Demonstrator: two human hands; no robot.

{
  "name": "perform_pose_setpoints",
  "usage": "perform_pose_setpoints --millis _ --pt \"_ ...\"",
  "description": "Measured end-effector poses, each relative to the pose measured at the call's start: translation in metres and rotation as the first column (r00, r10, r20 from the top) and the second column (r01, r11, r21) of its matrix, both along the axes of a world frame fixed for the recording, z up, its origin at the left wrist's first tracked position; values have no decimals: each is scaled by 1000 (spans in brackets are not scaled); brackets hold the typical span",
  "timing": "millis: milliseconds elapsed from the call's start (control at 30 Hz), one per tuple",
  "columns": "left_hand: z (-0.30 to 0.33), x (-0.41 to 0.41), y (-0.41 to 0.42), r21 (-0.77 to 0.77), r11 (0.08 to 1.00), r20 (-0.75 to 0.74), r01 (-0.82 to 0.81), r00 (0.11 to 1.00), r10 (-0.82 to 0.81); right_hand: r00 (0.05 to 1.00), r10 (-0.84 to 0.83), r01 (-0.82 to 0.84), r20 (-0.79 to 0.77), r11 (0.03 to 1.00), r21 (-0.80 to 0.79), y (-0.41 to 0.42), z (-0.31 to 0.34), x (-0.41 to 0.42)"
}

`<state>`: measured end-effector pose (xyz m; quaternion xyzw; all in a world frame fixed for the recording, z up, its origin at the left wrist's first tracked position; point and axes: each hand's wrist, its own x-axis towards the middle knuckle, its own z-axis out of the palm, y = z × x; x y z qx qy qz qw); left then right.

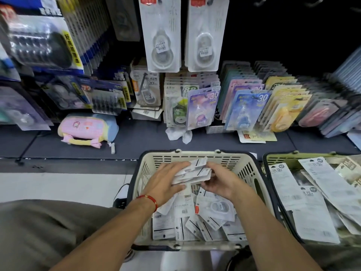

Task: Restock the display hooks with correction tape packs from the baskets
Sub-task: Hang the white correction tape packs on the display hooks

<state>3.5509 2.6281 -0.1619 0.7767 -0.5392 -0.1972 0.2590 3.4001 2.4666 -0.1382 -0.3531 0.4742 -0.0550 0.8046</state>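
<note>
A pastel pouch (86, 130) (pink, blue) lies beside crumpled wrap (178, 133).

Stationery shop, packs (203, 34) on hooks, basket (197, 154)

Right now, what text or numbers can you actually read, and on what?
"30": purple pack
"30": blue pack
"20": hanging pack
"72": dark pack
"15": long card in the right basket
Packs in both hands, price stickers, barcodes: too small or blurred.

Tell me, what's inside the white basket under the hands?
Loose correction tape packs fill the white basket. Both hands hold a small stack above them; the basket's bottom is covered.
</note>
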Motion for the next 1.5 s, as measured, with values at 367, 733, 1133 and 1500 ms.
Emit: perform_pose_setpoints --millis 367,733,1133,1500 --pt "-3 15 -1 -11 940 -528 -342 800 285 994 -110 110 -11 994 2 5 -4 -28" --pt "15 -10 -18 509 731 -857 -454 -190 479 983 153 -8 100 584 -812 55 2 9" --pt "-2 -3 3 499 752 -859 -430 -129 496 987 75 -152 -144 751 -643 9 -45 -7" --pt "-25 -5 12 584 744 -756 -323 117 644 329 379 -906 -865 384 -176 2 -138 -65"
